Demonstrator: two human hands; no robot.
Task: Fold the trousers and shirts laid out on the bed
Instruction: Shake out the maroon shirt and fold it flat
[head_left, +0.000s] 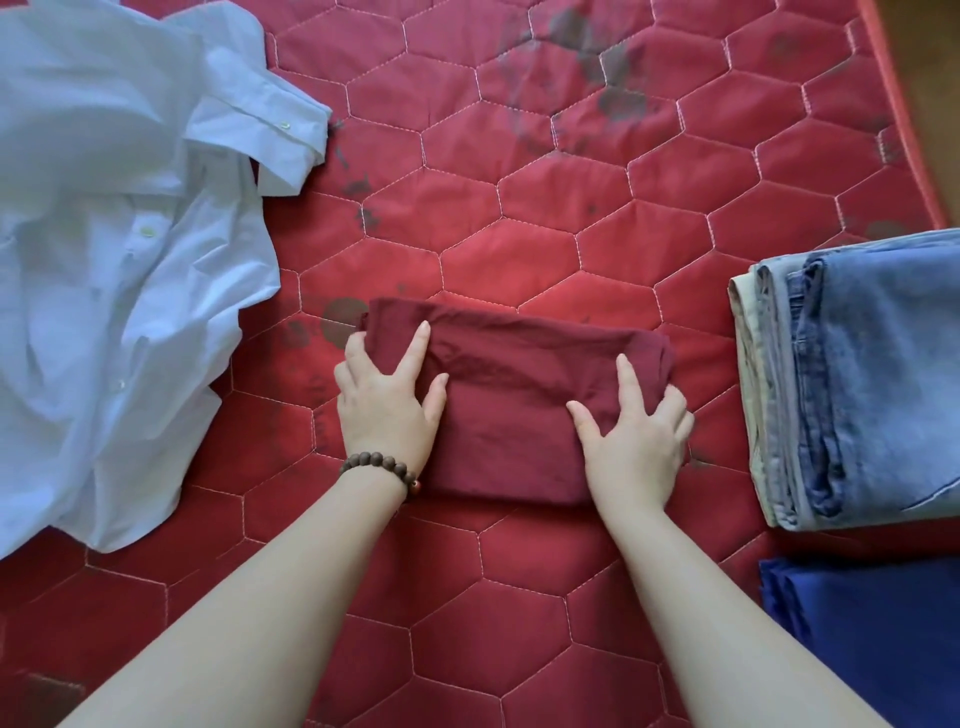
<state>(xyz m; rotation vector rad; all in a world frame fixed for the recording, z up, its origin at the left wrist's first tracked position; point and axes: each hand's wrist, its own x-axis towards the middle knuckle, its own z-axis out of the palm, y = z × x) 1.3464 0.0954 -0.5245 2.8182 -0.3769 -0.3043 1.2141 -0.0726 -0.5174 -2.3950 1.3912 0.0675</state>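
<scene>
Scanning from the left, we meet a pale blue shirt (119, 249) lying crumpled and unfolded on the red quilt (545, 218), its left part cut off by the frame. A strip of bare quilt separates it from the maroon garment (514, 395), folded into a compact rectangle at centre, long axis running left to right. Our left hand (387, 402), wearing a bead bracelet (382, 467), grips its left end, index finger and thumb on top, the other fingers curled over the edge. Our right hand (634, 431) grips the right end likewise. Open quilt lies beyond and before it. Right sit folded jeans (872, 374) atop something beige, then a blue cloth (872, 623), both cropped.
</scene>
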